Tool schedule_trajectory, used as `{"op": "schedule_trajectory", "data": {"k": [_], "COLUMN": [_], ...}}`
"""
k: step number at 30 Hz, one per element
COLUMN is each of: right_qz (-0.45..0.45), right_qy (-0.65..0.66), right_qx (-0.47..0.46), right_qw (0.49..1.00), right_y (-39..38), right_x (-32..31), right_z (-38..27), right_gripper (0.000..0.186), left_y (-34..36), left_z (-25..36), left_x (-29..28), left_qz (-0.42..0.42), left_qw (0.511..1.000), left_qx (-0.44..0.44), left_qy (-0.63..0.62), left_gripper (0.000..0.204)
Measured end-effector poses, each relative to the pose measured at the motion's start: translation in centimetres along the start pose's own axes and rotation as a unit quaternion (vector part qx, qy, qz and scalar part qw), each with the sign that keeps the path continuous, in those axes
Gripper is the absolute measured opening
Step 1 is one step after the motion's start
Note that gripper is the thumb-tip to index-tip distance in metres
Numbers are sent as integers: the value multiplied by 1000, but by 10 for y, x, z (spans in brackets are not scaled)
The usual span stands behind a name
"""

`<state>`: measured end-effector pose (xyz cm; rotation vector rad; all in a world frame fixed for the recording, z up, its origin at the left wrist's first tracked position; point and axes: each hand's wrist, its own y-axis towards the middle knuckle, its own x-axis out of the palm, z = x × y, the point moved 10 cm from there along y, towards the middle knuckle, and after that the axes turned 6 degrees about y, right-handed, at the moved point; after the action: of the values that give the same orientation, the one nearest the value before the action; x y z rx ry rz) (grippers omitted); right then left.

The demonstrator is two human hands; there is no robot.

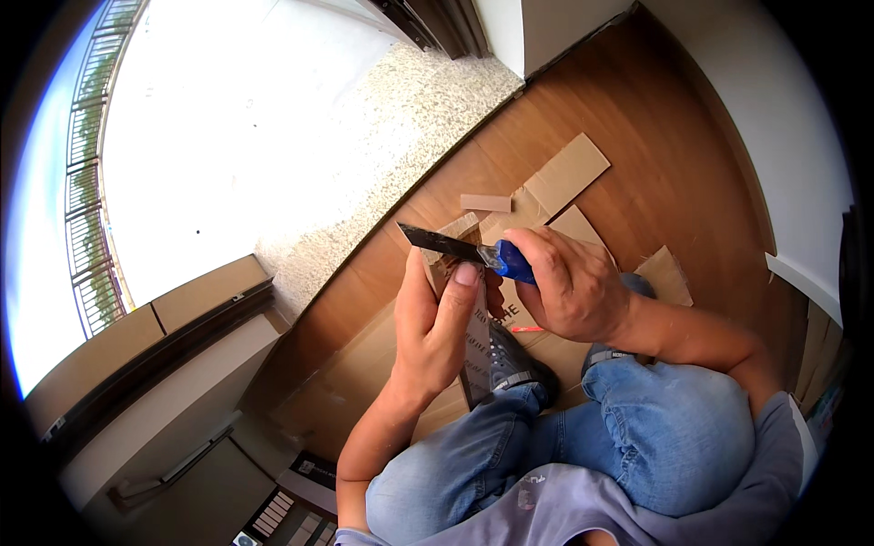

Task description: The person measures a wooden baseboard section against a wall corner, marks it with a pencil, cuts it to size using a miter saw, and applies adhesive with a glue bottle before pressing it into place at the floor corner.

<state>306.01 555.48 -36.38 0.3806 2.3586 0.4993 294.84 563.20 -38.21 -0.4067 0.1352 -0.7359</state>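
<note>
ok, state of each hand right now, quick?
Left hand: closed, gripping the long board near its upper end.
Right hand: closed around the handle of the blue-handled knife.

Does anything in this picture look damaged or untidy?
Yes. Near the knife, the end of the board in the left hand looks rough and brown, unlike its printed pale side. Cardboard pieces lie askew on the wooden floor.

Grey-purple shirt (pixel 578 499), faded blue jeans (pixel 687 432)

Dark railing (pixel 85 166) edging bright terrace (pixel 228 155); pebbled strip (pixel 428 105) beside brown wooden floor (pixel 642 109); pale wall (pixel 787 136) at right.
</note>
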Motion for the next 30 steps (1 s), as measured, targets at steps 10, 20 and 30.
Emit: {"op": "schedule_trajectory", "data": {"k": [10,20,30], "right_qz": [-16,-8,28], "right_qy": [-31,-120,-188], "right_qx": [-19,-35,-68], "right_qw": [999,992,979], "right_y": [-1,6,12], "right_x": [10,15,19], "right_z": [-5,-5,4], "right_gripper": [52,49,47], "left_y": [-7,-11,-5], "left_z": [3,6,0], "left_x": [-6,-16,-20], "left_qz": [49,154,158], "left_qw": [998,985,987], "left_qx": [27,30,8], "left_qy": [17,66,41], "left_gripper": [30,31,25]}}
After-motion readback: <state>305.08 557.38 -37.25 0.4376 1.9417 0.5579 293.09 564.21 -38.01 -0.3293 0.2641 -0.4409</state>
